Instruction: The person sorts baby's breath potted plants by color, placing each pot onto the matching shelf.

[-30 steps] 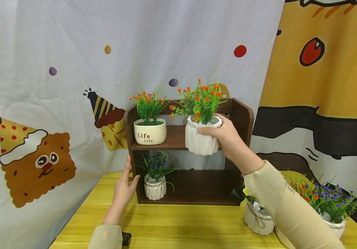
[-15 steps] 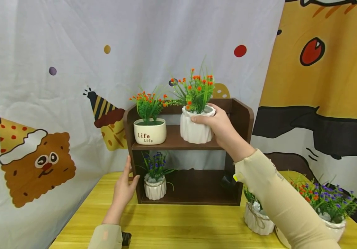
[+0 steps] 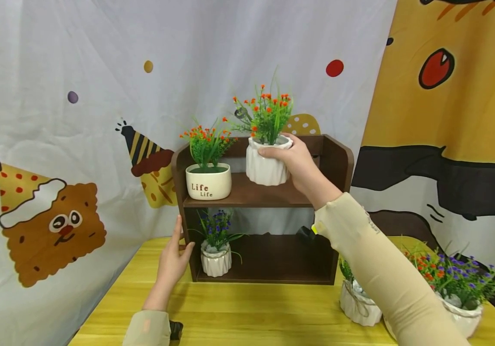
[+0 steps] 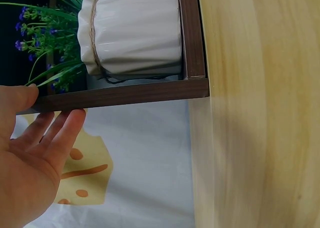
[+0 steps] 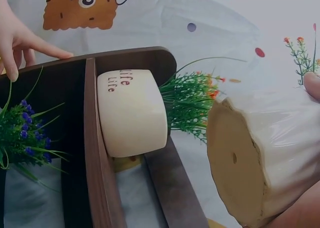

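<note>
My right hand [image 3: 303, 166] grips a white ribbed pot [image 3: 266, 163] with orange flowers by its rim, held up in front of the upper shelf of a brown rack [image 3: 269, 194]. The right wrist view shows the underside of this pot [image 5: 265, 158], clear of the shelf. Left of it, a cream "Life" pot [image 3: 208, 182] with orange flowers stands on the upper shelf. My left hand [image 3: 174, 262] rests with extended fingers on the rack's left side panel; in the left wrist view, thumb and fingers [image 4: 62, 138] lie at the panel's front edge.
A small white pot [image 3: 216, 259] with purple flowers stands at the left of the lower shelf. On the yellow wooden table [image 3: 247, 312], a twine-tied pot [image 3: 359, 305] and another white pot [image 3: 463, 317] with flowers stand at the right, partly behind my right sleeve. A patterned cloth hangs behind.
My right hand has raised the ribbed pot and moved it a little to the left. My left hand has stayed on the rack's side.
</note>
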A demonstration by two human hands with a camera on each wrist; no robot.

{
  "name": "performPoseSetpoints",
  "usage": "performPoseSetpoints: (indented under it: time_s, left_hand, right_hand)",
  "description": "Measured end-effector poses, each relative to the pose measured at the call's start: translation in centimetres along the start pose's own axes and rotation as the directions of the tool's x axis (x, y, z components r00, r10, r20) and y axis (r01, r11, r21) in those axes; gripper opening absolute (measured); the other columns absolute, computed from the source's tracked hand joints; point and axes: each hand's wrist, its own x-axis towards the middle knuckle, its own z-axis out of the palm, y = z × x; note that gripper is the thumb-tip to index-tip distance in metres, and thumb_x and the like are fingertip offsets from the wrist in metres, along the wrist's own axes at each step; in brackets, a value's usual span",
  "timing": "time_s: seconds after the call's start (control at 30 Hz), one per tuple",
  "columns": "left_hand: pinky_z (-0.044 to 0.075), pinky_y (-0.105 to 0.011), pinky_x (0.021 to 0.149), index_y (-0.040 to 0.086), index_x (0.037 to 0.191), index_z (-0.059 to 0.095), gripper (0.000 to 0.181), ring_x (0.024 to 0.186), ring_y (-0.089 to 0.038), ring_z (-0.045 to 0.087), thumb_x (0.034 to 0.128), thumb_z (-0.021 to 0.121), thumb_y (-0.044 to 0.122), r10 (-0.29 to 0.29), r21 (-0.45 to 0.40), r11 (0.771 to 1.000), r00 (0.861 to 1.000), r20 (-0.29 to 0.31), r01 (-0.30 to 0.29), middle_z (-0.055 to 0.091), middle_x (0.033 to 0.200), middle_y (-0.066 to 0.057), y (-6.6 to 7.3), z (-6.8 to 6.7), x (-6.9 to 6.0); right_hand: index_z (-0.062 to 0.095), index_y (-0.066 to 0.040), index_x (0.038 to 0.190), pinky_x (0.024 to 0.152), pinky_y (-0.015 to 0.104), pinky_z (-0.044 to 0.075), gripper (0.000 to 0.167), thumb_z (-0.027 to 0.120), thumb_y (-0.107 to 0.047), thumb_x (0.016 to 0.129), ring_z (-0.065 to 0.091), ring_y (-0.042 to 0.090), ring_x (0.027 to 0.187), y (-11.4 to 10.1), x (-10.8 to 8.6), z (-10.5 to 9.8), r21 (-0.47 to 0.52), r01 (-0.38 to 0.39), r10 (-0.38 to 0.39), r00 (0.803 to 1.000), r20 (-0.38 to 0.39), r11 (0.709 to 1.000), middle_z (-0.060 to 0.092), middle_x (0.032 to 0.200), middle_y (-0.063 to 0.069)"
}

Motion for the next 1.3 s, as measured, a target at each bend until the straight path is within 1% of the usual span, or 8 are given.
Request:
performPoseSetpoints:
  time_s: [0.17, 0.4, 0.6, 0.7, 0.8, 1.07, 1.3]
  left_hand:
    - [0.055, -0.053, 0.071, 0.027, 0.158, 0.012, 0.089, 0.088, -0.042, 0.066, 0.0909, 0.068, 0.005, 0.007, 0.0, 1.0, 1.0, -0.007, -0.007, 0.054, 0.128, -0.033, 0.0, 0.0, 0.0]
    - [0.056, -0.052, 0.071, 0.027, 0.158, 0.013, 0.09, 0.086, -0.04, 0.067, 0.0901, 0.068, 0.004, 0.015, -0.004, 1.0, 1.0, -0.011, -0.015, 0.054, 0.127, -0.033, 0.1, 0.0, 0.0]
    - [0.056, -0.053, 0.071, 0.025, 0.158, 0.013, 0.09, 0.086, -0.04, 0.067, 0.0898, 0.068, 0.003, 0.017, 0.0, 1.0, 1.0, -0.013, -0.017, 0.055, 0.124, -0.034, 0.1, 0.0, 0.0]
    - [0.056, -0.052, 0.071, 0.026, 0.158, 0.014, 0.09, 0.086, -0.04, 0.067, 0.0898, 0.069, 0.003, 0.017, 0.001, 1.0, 1.0, -0.016, -0.017, 0.055, 0.126, -0.033, 0.0, 0.0, 0.0]
    - [0.056, -0.051, 0.072, 0.027, 0.158, 0.014, 0.09, 0.087, -0.04, 0.067, 0.0898, 0.069, 0.004, 0.018, -0.001, 1.0, 1.0, -0.016, -0.018, 0.054, 0.129, -0.032, -0.1, 0.1, 0.0]
    - [0.056, -0.051, 0.072, 0.029, 0.158, 0.012, 0.09, 0.089, -0.04, 0.067, 0.0909, 0.068, 0.005, -0.004, -0.005, 1.0, 1.0, -0.005, 0.004, 0.054, 0.128, -0.032, -0.2, 0.1, 0.0]
    - [0.056, -0.051, 0.07, 0.028, 0.158, 0.012, 0.09, 0.087, -0.04, 0.067, 0.0905, 0.068, 0.005, -0.001, 0.002, 1.0, 1.0, -0.005, 0.001, 0.055, 0.126, -0.032, 0.0, 0.1, 0.1]
  right_hand:
    - [0.033, -0.009, 0.15, 0.093, 0.04, 0.047, 0.083, 0.077, -0.017, 0.081, 0.053, 0.026, 0.115, 0.3, 0.8, 0.6, -0.018, 0.006, -0.006, 1.0, -0.01, 1.0, 0.05, 0.135, 0.01]
    - [0.04, -0.011, 0.145, 0.091, 0.042, 0.048, 0.076, 0.079, -0.019, 0.08, 0.054, 0.026, 0.112, 0.8, 1.4, 1.2, -0.046, 0.016, -0.016, 1.0, -0.006, 0.999, 0.053, 0.13, 0.009]
    - [0.04, -0.013, 0.145, 0.091, 0.043, 0.048, 0.078, 0.081, -0.022, 0.078, 0.054, 0.026, 0.113, 1.3, 1.8, 1.7, -0.069, -0.014, 0.012, 1.0, -0.029, 0.998, 0.052, 0.131, 0.008]
    - [0.04, -0.014, 0.146, 0.092, 0.043, 0.048, 0.08, 0.081, -0.023, 0.078, 0.053, 0.027, 0.114, 1.6, 2.1, 1.8, -0.077, -0.034, 0.031, 0.999, -0.036, 0.996, 0.051, 0.133, 0.009]
    - [0.038, -0.013, 0.147, 0.092, 0.043, 0.048, 0.081, 0.08, -0.023, 0.079, 0.053, 0.027, 0.115, 1.9, 2.4, 1.8, -0.085, -0.035, 0.032, 0.999, -0.035, 0.996, 0.05, 0.134, 0.009]
    - [0.043, -0.011, 0.142, 0.09, 0.042, 0.05, 0.075, 0.081, -0.021, 0.078, 0.055, 0.026, 0.112, 3.2, 3.5, 2.1, -0.049, -0.028, 0.027, 0.999, -0.037, 0.998, 0.053, 0.13, 0.01]
    - [0.043, -0.009, 0.141, 0.088, 0.042, 0.05, 0.074, 0.08, -0.02, 0.079, 0.055, 0.027, 0.111, 4.4, 4.2, 2.1, -0.04, -0.041, 0.039, 0.998, -0.049, 0.998, 0.054, 0.129, 0.011]
